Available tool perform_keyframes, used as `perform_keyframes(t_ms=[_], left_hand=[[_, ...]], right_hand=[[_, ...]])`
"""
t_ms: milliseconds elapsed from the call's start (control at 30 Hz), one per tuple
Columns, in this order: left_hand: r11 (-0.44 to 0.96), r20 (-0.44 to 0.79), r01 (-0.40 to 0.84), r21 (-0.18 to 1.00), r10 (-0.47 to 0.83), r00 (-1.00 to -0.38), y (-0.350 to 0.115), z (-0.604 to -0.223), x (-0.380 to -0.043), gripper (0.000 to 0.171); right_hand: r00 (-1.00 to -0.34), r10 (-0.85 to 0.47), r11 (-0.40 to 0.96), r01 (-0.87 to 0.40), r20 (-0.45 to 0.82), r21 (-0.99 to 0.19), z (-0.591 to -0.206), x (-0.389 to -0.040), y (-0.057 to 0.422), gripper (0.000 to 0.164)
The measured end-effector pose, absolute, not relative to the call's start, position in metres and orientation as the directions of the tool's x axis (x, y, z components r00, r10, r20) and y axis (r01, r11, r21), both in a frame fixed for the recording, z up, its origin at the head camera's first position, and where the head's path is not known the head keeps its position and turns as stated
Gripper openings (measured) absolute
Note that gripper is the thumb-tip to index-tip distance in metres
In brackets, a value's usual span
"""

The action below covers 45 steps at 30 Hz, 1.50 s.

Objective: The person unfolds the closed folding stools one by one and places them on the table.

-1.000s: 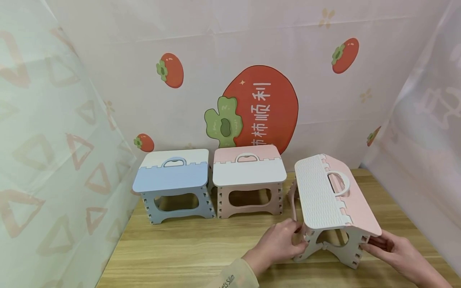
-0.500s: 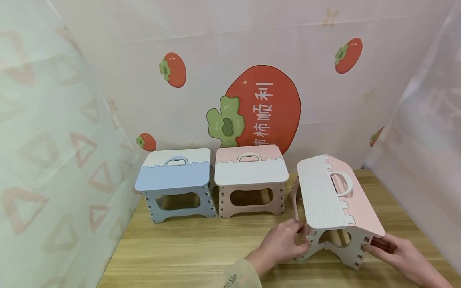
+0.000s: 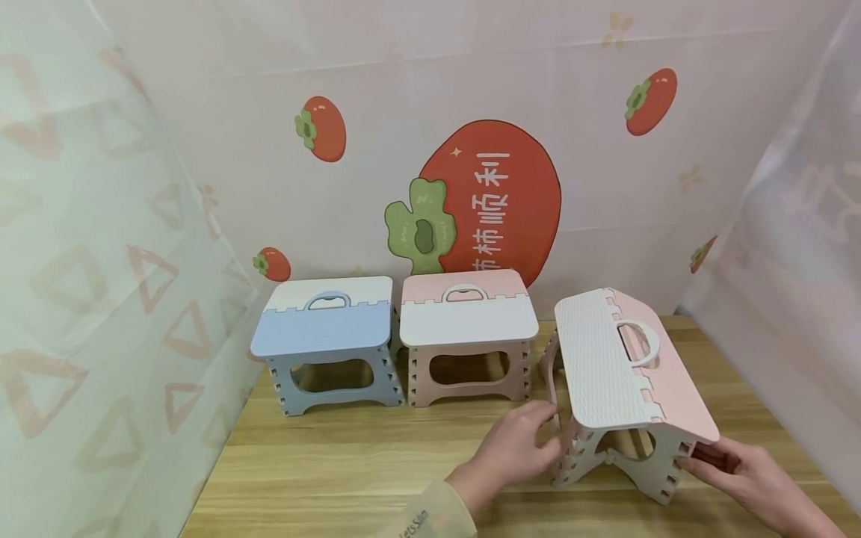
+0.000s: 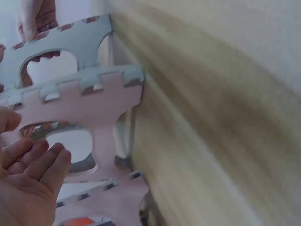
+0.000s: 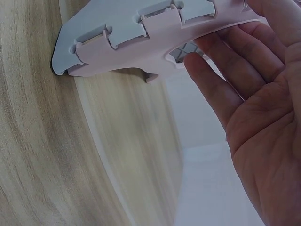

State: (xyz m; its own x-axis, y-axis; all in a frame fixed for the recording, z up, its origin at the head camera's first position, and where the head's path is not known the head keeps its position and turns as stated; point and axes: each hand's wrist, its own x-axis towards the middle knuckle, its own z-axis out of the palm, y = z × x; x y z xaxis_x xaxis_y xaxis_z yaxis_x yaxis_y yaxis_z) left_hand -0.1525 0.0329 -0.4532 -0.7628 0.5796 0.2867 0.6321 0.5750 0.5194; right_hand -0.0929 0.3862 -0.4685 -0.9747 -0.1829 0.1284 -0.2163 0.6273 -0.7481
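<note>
A pink-and-white folding stool stands at the right of the table, its top bent along the middle seam, one half sloping down to the right. My left hand is just left of its near leg, fingers loosely bent; in the left wrist view the palm and fingers appear apart from the pink leg panel. With thumb in front and fingers behind, my right hand holds the stool's right leg edge. The right wrist view has these fingers by the pink panel's opening.
A blue-and-white stool and another pink-and-white stool stand flat-topped side by side at the back. Behind them hangs a persimmon-printed backdrop; a sheet wall borders the left. The wooden table lies beneath.
My left hand has let go of the stool's near left leg and drawn slightly left. My right hand and the stool have stayed in place.
</note>
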Motion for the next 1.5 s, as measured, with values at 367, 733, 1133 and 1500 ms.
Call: perform_keyframes(t_ms=[367,733,1133,1500], left_hand=[[0.381,0.608,0.868,0.320,0.620,-0.496,0.029,-0.416,-0.167,0.046],[0.408,0.321,0.894,0.184,0.835,-0.447,0.054,-0.388,-0.170,0.057],[0.467,0.205,0.844,0.263,0.828,-0.522,0.070,-0.385,-0.182,0.055],[0.482,0.223,0.847,0.224,0.821,-0.526,0.070,-0.386,-0.179,0.056]], right_hand=[[-0.965,-0.203,0.589,-0.254,0.164,-0.767,-0.469,-0.093,0.388,0.029],[-0.967,-0.199,0.594,-0.248,0.159,-0.766,-0.471,-0.093,0.388,0.031],[-0.965,-0.204,0.579,-0.256,0.167,-0.774,-0.472,-0.094,0.389,0.030],[-0.993,-0.096,0.692,-0.021,-0.064,-0.722,-0.455,-0.092,0.388,0.045]])
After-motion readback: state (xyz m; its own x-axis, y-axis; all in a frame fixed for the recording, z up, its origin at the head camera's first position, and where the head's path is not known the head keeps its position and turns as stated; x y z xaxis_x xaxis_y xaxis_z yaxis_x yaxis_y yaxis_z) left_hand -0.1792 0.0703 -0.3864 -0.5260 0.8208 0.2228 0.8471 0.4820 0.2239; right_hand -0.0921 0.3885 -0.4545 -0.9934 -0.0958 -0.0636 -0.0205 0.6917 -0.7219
